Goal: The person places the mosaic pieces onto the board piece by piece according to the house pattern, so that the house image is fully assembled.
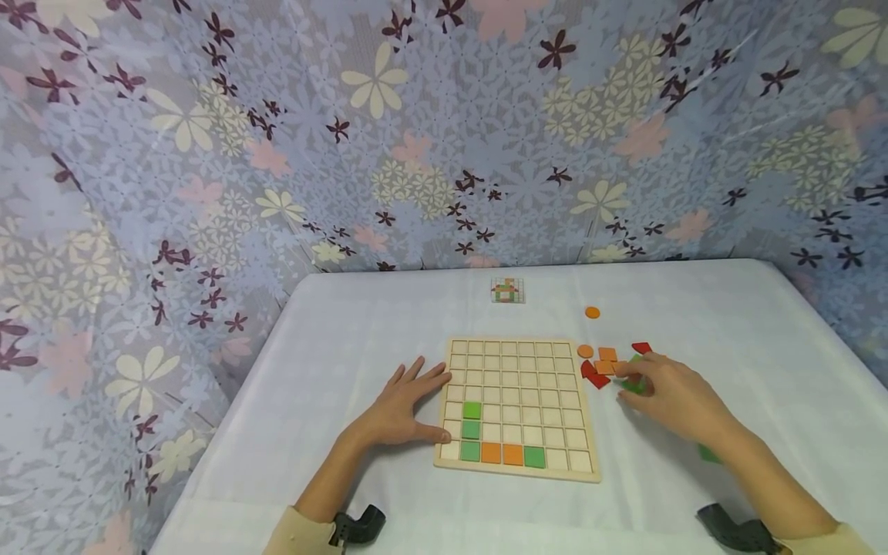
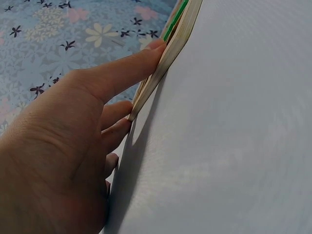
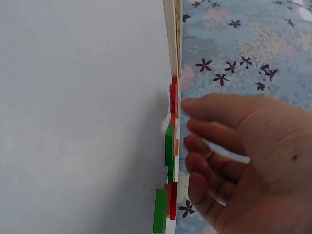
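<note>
A square wooden grid board (image 1: 516, 397) lies on the white table. My left hand (image 1: 395, 412) is spread at its left side, with thumb and fingertips touching the frame in the left wrist view. Several green squares (image 1: 471, 429) and two orange squares (image 1: 502, 454) fill cells at the lower left of the grid. To the board's right, my right hand (image 1: 676, 393) hovers over a loose pile, its fingers loosely bent with nothing between them in the right wrist view. Beneath its fingertips are orange squares (image 1: 607, 354), red pieces (image 1: 597, 378) and green pieces (image 3: 169, 145), partly hidden.
A small card (image 1: 507, 290) printed with a coloured grid pattern lies beyond the board. One orange disc (image 1: 592, 312) sits apart at the back; another disc (image 1: 585, 351) is beside the board. A green piece (image 1: 708, 454) shows beside my right forearm. Floral cloth (image 1: 444, 154) hangs behind the table.
</note>
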The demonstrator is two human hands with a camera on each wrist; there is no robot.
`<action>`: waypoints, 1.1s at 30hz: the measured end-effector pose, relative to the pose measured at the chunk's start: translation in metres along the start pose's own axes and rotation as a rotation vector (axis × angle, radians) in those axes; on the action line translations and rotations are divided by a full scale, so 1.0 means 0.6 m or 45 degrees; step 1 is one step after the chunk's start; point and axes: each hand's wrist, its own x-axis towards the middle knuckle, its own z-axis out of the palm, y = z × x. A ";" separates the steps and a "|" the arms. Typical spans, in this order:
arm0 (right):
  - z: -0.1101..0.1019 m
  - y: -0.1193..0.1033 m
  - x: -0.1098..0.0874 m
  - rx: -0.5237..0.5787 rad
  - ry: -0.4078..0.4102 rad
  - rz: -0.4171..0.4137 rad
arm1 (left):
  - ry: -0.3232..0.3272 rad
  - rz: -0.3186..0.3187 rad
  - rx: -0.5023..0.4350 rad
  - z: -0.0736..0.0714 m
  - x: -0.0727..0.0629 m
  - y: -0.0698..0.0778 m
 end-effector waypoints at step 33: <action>0.011 0.008 -0.002 0.063 -0.062 -0.050 | 0.001 0.015 0.002 -0.001 0.001 -0.003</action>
